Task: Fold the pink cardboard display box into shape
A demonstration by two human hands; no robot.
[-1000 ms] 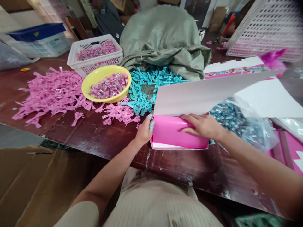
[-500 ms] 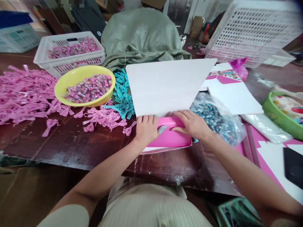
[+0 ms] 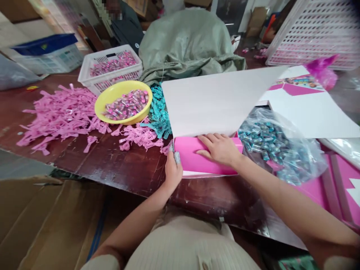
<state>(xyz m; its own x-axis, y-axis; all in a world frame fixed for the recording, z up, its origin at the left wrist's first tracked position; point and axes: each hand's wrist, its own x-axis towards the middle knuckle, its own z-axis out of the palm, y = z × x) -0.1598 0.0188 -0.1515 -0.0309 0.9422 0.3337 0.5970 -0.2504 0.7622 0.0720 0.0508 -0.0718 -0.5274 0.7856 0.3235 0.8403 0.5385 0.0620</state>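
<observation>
A pink cardboard box point(image 3: 197, 161) lies at the near edge of the dark wooden table point(image 3: 120, 165), its white lid flap point(image 3: 213, 101) standing up behind it. My left hand point(image 3: 173, 170) grips the box's left end, thumb on the front face. My right hand point(image 3: 221, 149) presses flat on the folded pink front panel, fingers spread. A clear bag of blue-wrapped pieces point(image 3: 277, 148) lies just right of the box.
A yellow bowl point(image 3: 123, 101) and a white basket point(image 3: 111, 67) hold pink-wrapped pieces. Pink plastic shapes point(image 3: 59, 114) and teal ones point(image 3: 159, 112) are heaped on the table. A grey-green sack point(image 3: 188, 45) lies behind. Flat pink-and-white box blanks point(image 3: 312, 112) are stacked at right.
My left hand slid from the top of the box's left end down to its left side. My right hand stays pressed on the pink panel. The head view swung back leftward.
</observation>
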